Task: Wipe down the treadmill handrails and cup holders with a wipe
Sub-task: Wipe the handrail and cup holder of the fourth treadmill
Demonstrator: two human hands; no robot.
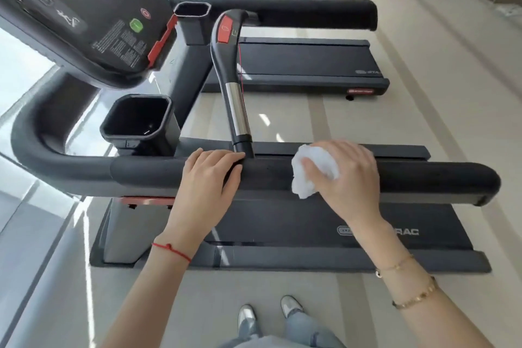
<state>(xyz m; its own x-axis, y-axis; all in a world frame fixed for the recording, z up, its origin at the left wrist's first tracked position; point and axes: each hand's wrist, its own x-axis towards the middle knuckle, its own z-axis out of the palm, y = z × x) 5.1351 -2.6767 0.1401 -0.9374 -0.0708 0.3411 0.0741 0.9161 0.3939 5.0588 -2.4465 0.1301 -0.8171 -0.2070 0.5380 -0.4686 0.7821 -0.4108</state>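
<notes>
My biggest worry is that the bunched wipe [313,171] rides over only the top of the near handrail [423,178] and misses the underside, or slips from my fingers if I drag it fast along the foam. My right hand [343,175] curls over the wipe and presses it on the rail, probably pinching it. My left hand [210,175] lies flat, fingers straight, holding nothing, beside the cup holder [138,118].

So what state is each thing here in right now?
Left hand: flat, resting on the handrail.
Right hand: gripping the wipe, pressing it on the rail.
Wipe: crumpled, against the rail.
Handrail: horizontal, being wiped.
Cup holder: upright, nothing visible inside.
Belt: no one on it.
</notes>
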